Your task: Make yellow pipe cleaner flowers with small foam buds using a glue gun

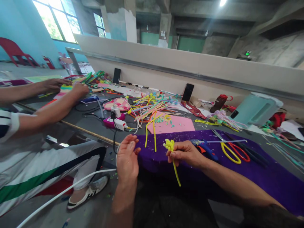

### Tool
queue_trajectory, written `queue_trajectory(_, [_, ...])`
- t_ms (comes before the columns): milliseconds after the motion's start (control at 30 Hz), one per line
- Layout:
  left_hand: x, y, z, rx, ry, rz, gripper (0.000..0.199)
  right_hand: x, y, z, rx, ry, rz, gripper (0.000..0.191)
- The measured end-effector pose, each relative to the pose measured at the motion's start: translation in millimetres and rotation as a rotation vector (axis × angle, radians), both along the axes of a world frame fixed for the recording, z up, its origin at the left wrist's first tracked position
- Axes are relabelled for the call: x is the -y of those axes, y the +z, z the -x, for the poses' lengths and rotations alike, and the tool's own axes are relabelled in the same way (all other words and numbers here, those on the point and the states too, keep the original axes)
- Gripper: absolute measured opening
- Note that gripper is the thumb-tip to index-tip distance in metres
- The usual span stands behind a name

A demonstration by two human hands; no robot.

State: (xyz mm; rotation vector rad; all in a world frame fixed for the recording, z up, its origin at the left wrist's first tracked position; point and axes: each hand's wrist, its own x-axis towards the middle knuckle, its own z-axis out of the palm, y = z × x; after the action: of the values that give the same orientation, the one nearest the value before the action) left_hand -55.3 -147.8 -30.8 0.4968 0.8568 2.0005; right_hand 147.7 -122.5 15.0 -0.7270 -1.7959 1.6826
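My right hand (181, 153) pinches a yellow pipe-cleaner flower (169, 144), its tufted head above my fingers and its thin stem hanging below. To the left, my left hand (128, 156) is raised with the palm turned inward and the fingers apart, holding nothing. Between and beyond my hands, yellow pipe cleaners (155, 136) lie across the edge of the purple cloth (152, 158). Right of my right hand are scissors (231, 152) with yellow and red handles, and a blue glue gun (206, 150).
A pink sheet (182, 124) bears small cut bits. Behind it lies a heap of coloured pipe cleaners (152, 103). A purple power strip (114, 122) with cables sits at left. Further right stand a brown bottle (217, 103) and a pale-blue box (257, 109). A co-worker's hands (80, 90) work at far left.
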Motion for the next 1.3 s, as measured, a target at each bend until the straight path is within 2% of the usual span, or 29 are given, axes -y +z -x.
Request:
queue_trajectory(67, [7, -0.5, -15, -0.104, -0.075, 0.002, 0.028, 0, -2.9, 0, 0.003, -0.004, -0.007, 0.021])
queue_trajectory(100, [11, -1.2, -25, -0.146, -0.168, -0.016, 0.031, 0, -4.4, 0, 0.003, -0.007, -0.016, 0.021])
queue_trajectory(167, [19, -2.4, -43, -0.183, -0.319, -0.046, 0.039, 0, -7.1, 0, -0.003, -0.015, -0.046, 0.021])
queue_trajectory(233, [24, -2.1, -55, -0.222, -0.391, -0.064, 0.05, 1, -8.8, 1, -0.005, -0.017, -0.076, 0.02])
queue_trajectory(367, [31, 3.8, -62, -0.309, -0.353, -0.106, 0.061, 4, -10.1, 3, 0.003, 0.005, -0.083, 0.022])
queue_trajectory(533, [35, 10.5, -65, -0.343, -0.347, -0.12, 0.059, 4, -13.2, 4, -0.01, 0.02, -0.117, 0.021])
queue_trajectory(700, [32, 8.8, -63, -0.382, -0.294, -0.148, 0.06, 4, -13.6, 5, 0.06, 0.045, -0.193, 0.027])
queue_trajectory(867, [34, 8.1, -58, -0.436, -0.333, -0.089, 0.04, 6, -12.1, 4, 0.07, 0.068, -0.179, 0.029])
queue_trajectory(967, [35, 11.8, -57, -0.497, -0.333, -0.073, 0.039, 5, -13.4, 3, 0.072, 0.085, -0.181, 0.029])
queue_trajectory(1100, [33, 17.4, -56, -0.594, -0.319, -0.132, 0.031, 5, -15.2, 3, 0.089, 0.105, -0.188, 0.03])
queue_trajectory(1300, [33, 17.8, -57, -0.628, -0.27, -0.191, 0.015, 5, -15.1, 4, 0.099, 0.076, -0.215, 0.033])
